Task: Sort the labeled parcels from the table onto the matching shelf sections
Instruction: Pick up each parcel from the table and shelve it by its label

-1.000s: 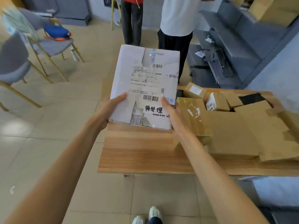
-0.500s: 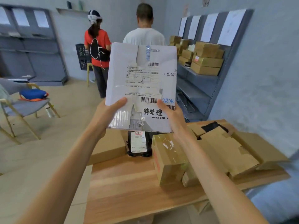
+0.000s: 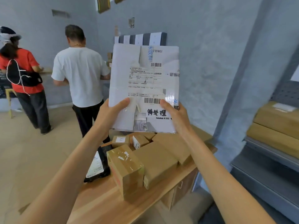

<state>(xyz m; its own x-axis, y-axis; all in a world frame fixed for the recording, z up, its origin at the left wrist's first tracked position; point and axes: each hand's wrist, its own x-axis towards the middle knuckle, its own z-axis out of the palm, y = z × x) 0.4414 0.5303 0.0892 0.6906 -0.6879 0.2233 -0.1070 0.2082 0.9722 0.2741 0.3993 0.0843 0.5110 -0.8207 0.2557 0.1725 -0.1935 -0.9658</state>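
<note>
A flat white parcel (image 3: 144, 78) with shipping labels, barcodes and a handwritten black label is held upright in front of me, above the table. My left hand (image 3: 110, 115) grips its lower left edge and my right hand (image 3: 176, 117) its lower right edge, thumbs on the front. Below it the wooden table (image 3: 100, 202) carries several brown cardboard parcels (image 3: 127, 168) and a black bagged parcel (image 3: 98, 165). A grey shelf (image 3: 265, 175) at the right holds brown boxes (image 3: 278, 120). Another shelf with white section sheets (image 3: 142, 38) shows behind the parcel's top.
Two people stand at the left with their backs to me, one in a white shirt (image 3: 80, 75), one in a red shirt (image 3: 21, 73). A blue-grey wall (image 3: 210, 62) rises behind the table. Tan floor (image 3: 32, 151) lies to the left.
My view has swung up and to the right, from the table top to the wall and the right shelf. Both hands keep the same grip on the white parcel, raised higher.
</note>
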